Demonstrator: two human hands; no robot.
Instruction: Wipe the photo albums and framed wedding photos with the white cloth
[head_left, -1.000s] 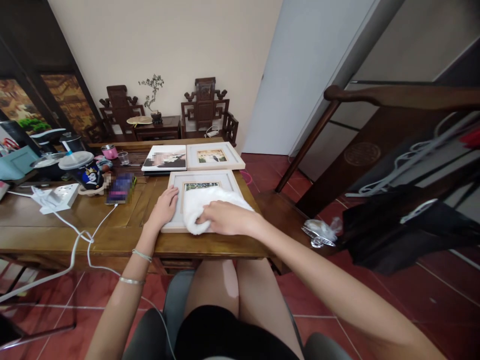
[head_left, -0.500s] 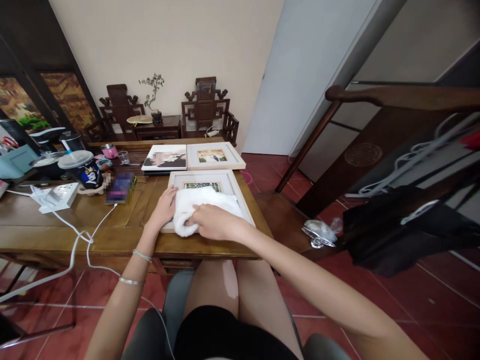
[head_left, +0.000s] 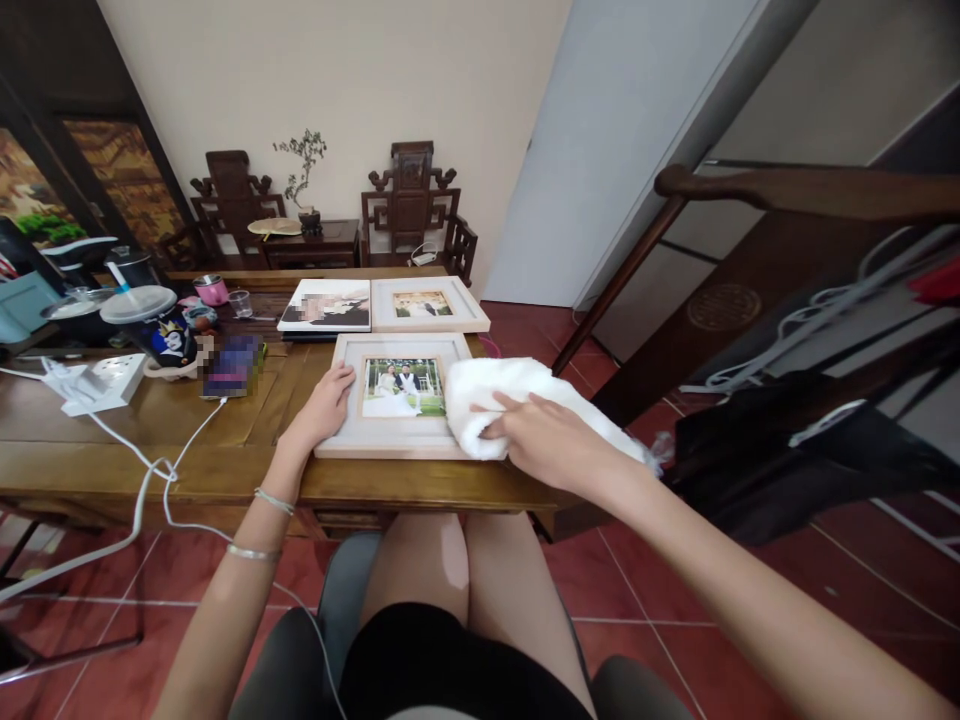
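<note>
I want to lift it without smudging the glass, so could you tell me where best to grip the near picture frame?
Probably by the two side rails of the picture frame, from left and right. It lies flat; the left hand already rests on its left rail, while the right hand presses a white cloth over the right edge.

wooden table (head_left: pixel 225 470), bearing three picture frames (head_left: pixel 397 400), a white cloth (head_left: pixel 517 400), lidded cup (head_left: pixel 154 325), power strip (head_left: pixel 94 380), phone (head_left: pixel 232 365), small glass (head_left: pixel 241 303).
</note>
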